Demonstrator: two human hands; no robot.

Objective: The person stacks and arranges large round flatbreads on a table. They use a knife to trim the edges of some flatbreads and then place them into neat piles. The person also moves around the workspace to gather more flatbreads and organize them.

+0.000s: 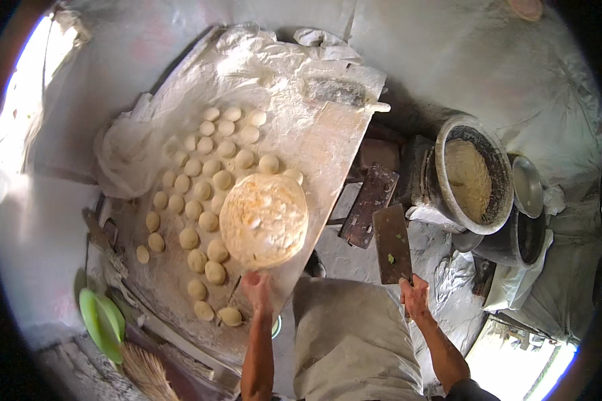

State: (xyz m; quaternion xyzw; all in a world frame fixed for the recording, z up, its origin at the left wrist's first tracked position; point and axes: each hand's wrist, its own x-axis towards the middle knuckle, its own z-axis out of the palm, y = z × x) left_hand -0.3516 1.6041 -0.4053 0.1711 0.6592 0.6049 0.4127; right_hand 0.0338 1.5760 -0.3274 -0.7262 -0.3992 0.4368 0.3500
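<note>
My left hand (257,289) grips the near edge of a round, shallow vessel (265,220) with a pale, flour-like, orange-flecked surface, above the floured table (331,135). Part of that hand is blurred. Rows of dough balls (193,209) lie left of and beyond the round vessel, some partly hidden by it. To the right of my lap, my right hand (415,296) is closed on the handle of a broad rectangular metal blade (392,245), like a cleaver. A small green scrap sticks to the blade, which is off the table's edge.
A rolling pin (348,93) lies at the table's far right. Beyond the blade stand a wooden bench (368,206) and a large pot (501,220) holding flour-like material, with more metal vessels behind it. A straw broom (145,371) and a green object (101,323) are at lower left.
</note>
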